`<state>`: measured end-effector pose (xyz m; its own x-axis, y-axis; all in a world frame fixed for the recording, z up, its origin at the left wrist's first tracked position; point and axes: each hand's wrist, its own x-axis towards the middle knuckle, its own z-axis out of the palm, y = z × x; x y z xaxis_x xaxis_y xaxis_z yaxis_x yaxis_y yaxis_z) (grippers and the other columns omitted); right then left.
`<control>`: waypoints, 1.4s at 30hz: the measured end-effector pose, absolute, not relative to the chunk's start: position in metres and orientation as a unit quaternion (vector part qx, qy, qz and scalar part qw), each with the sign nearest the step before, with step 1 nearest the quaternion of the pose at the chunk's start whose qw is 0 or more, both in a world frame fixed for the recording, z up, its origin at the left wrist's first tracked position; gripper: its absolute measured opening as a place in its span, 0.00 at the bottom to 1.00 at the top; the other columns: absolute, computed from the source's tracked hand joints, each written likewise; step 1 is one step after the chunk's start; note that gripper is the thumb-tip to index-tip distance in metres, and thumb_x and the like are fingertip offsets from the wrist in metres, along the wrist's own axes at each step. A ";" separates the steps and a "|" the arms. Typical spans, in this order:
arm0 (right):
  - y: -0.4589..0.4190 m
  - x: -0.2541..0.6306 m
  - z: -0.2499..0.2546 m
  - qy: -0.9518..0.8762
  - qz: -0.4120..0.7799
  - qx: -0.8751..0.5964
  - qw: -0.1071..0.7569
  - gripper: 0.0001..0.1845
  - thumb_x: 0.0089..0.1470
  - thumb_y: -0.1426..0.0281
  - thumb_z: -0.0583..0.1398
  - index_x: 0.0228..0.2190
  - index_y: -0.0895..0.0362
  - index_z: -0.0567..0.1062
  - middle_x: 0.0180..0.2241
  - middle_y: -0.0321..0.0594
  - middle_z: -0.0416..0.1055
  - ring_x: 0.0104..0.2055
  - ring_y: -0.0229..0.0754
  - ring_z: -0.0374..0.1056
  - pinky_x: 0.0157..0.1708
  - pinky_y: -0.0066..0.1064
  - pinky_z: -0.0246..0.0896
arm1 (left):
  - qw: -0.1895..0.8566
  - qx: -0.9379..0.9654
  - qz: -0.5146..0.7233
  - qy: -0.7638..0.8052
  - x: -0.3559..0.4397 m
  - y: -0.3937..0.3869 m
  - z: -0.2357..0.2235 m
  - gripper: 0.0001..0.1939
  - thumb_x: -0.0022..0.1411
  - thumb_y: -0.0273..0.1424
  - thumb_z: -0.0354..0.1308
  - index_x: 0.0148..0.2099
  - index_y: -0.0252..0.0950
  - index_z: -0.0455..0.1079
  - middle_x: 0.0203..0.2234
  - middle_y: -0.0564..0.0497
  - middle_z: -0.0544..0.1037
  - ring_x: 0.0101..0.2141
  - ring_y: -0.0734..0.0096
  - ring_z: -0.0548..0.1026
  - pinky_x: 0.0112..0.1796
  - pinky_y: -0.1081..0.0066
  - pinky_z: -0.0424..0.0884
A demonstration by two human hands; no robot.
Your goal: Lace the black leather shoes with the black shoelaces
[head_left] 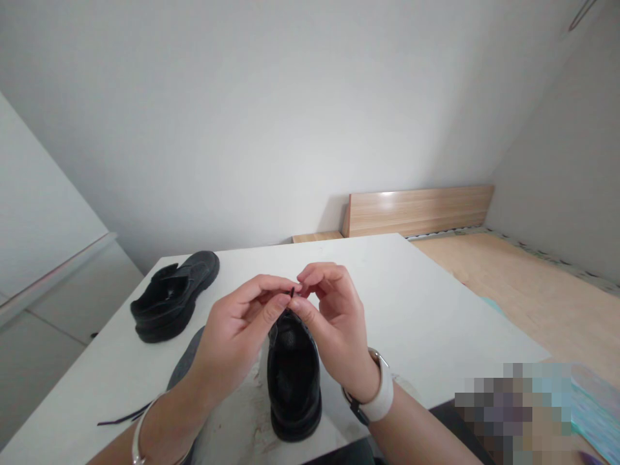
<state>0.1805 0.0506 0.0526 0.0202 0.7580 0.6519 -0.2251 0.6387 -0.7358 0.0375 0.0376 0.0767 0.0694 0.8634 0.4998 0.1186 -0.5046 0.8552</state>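
The toe of the near black shoe [294, 387], lower centre, is hidden behind the left hand [242, 326] and right hand [336, 316], both pinched on a thin dark strand [292, 293]. The left forearm partly covers a grey piece [186, 356] and dark lace [121, 419]. Two shoes show, the far shoe [177, 294] left; pixelation masks the lower right.

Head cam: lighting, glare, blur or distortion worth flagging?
Head view: soft, diffuse light; small glare spot on the wooden headboard, faint shadow on the wall beside it; near shoe's inside sinks to near-black; dark lace bit between left hand and right hand lacks detail; wide-angle slant in room edges; lower-right patch pixelated, content unreadable.
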 end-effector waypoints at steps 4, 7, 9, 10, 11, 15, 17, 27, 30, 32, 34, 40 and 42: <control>0.053 0.183 0.049 -0.581 0.482 -0.207 0.622 0.14 0.59 0.65 0.65 0.45 0.54 0.70 0.40 0.40 0.72 0.39 0.38 0.69 0.41 0.31 0.68 | 0.305 0.647 0.583 0.385 0.036 0.033 0.074 0.04 0.62 0.30 0.63 0.40 0.41 0.79 0.33 0.54 0.82 0.32 0.73 0.80 0.37 0.78 0.78; 0.055 0.187 0.049 -0.609 0.486 -0.217 0.588 0.09 0.62 0.65 0.62 0.42 0.55 0.74 0.38 0.39 0.74 0.40 0.38 0.70 0.41 0.31 0.67 | 0.296 0.669 0.562 0.385 0.036 0.030 0.076 0.04 0.62 0.29 0.63 0.39 0.41 0.79 0.33 0.54 0.81 0.32 0.72 0.80 0.37 0.77 0.78; 0.056 0.188 0.049 -0.629 0.456 -0.236 0.584 0.05 0.62 0.67 0.61 0.39 0.56 0.75 0.36 0.38 0.73 0.39 0.38 0.70 0.40 0.30 0.66 | 0.303 0.671 0.554 0.389 0.034 0.029 0.077 0.06 0.62 0.31 0.63 0.42 0.41 0.79 0.33 0.53 0.81 0.33 0.71 0.79 0.38 0.74 0.78; 0.056 0.188 0.049 -0.633 0.438 -0.248 0.589 0.05 0.63 0.67 0.61 0.38 0.56 0.75 0.35 0.38 0.73 0.39 0.38 0.69 0.41 0.30 0.65 | 0.309 0.667 0.551 0.394 0.032 0.030 0.076 0.09 0.62 0.32 0.63 0.45 0.41 0.78 0.32 0.53 0.80 0.33 0.70 0.79 0.39 0.73 0.78; 0.056 0.188 0.049 -0.630 0.425 -0.254 0.598 0.05 0.63 0.67 0.61 0.38 0.56 0.74 0.35 0.38 0.73 0.39 0.38 0.69 0.42 0.31 0.65 | 0.315 0.661 0.549 0.403 0.029 0.032 0.075 0.12 0.63 0.34 0.63 0.49 0.41 0.77 0.32 0.53 0.79 0.34 0.69 0.79 0.39 0.72 0.78; 0.057 0.184 0.044 -0.552 0.501 -0.207 0.634 0.08 0.65 0.63 0.58 0.39 0.55 0.67 0.34 0.36 0.72 0.37 0.37 0.70 0.44 0.34 0.65 | 0.380 0.621 0.553 0.405 0.016 0.042 0.067 0.13 0.66 0.39 0.61 0.49 0.39 0.76 0.31 0.51 0.77 0.36 0.68 0.77 0.43 0.70 0.76; 0.058 0.184 0.040 -0.506 0.556 -0.187 0.632 0.10 0.66 0.61 0.58 0.38 0.54 0.65 0.28 0.31 0.68 0.31 0.35 0.68 0.38 0.32 0.65 | 0.449 0.577 0.574 0.369 0.010 0.047 0.063 0.11 0.65 0.41 0.63 0.41 0.37 0.76 0.29 0.52 0.76 0.33 0.69 0.76 0.39 0.69 0.76; 0.075 0.230 0.010 -0.397 0.515 -0.288 0.703 0.14 0.54 0.61 0.67 0.34 0.55 0.70 0.24 0.30 0.59 0.23 0.32 0.50 0.23 0.26 0.48 | 0.373 0.505 0.634 0.452 -0.053 0.055 0.028 0.12 0.59 0.40 0.68 0.38 0.38 0.76 0.24 0.54 0.74 0.25 0.77 0.69 0.26 0.79 0.66; 0.074 0.239 -0.006 -0.456 0.474 -0.337 0.674 0.12 0.57 0.60 0.65 0.37 0.55 0.75 0.24 0.32 0.62 0.24 0.34 0.54 0.24 0.27 0.51 | 0.306 0.590 0.552 0.503 -0.055 0.052 0.016 0.10 0.63 0.39 0.62 0.38 0.37 0.77 0.26 0.52 0.77 0.26 0.72 0.72 0.29 0.75 0.71; 0.072 0.241 -0.012 -0.532 0.432 -0.366 0.629 0.11 0.60 0.61 0.63 0.38 0.55 0.77 0.26 0.35 0.66 0.28 0.36 0.60 0.28 0.29 0.56 | 0.272 0.662 0.484 0.503 -0.049 0.050 0.012 0.11 0.65 0.38 0.59 0.38 0.38 0.79 0.25 0.52 0.77 0.25 0.71 0.73 0.29 0.74 0.71; 0.068 0.243 -0.015 -0.606 0.392 -0.376 0.581 0.09 0.61 0.63 0.63 0.36 0.55 0.78 0.31 0.39 0.71 0.33 0.39 0.65 0.32 0.31 0.61 | 0.250 0.729 0.419 0.480 -0.040 0.050 0.011 0.12 0.67 0.36 0.56 0.40 0.40 0.80 0.25 0.52 0.77 0.26 0.70 0.74 0.29 0.74 0.71; 0.060 0.245 -0.012 -0.728 0.336 -0.365 0.473 0.04 0.62 0.71 0.60 0.35 0.56 0.77 0.34 0.40 0.71 0.37 0.40 0.68 0.38 0.33 0.64 | 0.216 0.810 0.335 0.430 -0.021 0.047 0.004 0.18 0.70 0.28 0.46 0.50 0.41 0.77 0.34 0.49 0.79 0.34 0.70 0.78 0.37 0.73 0.73; 0.058 0.245 -0.009 -0.746 0.317 -0.370 0.454 0.05 0.61 0.74 0.59 0.34 0.56 0.76 0.35 0.40 0.71 0.38 0.40 0.68 0.39 0.33 0.64 | 0.205 0.808 0.338 0.438 -0.020 0.045 0.001 0.16 0.70 0.28 0.48 0.49 0.40 0.76 0.35 0.50 0.80 0.36 0.69 0.79 0.38 0.73 0.73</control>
